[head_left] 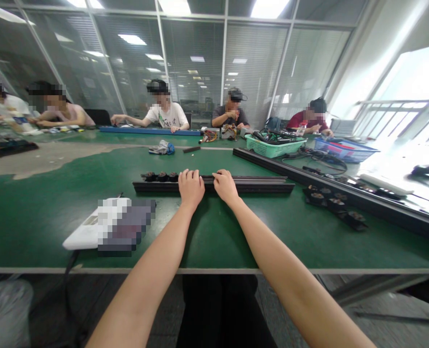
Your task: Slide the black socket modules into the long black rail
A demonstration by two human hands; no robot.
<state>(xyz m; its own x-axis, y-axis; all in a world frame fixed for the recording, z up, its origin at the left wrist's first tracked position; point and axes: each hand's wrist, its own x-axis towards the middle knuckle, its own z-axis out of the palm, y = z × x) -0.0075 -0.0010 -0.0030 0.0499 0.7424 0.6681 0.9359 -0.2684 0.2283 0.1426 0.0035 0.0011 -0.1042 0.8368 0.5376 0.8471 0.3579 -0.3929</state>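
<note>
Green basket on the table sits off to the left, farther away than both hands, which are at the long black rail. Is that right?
The side is wrong: the head view shows the green basket off to the right. It is farther away than the left hand and right hand, both at the long black rail.

far: grey-framed glass wall (258, 72), rectangular white ceiling lights (270, 7) | right: bright railed window (422, 75) | near: green-topped table (36, 212), grey floor (168, 314)
</note>
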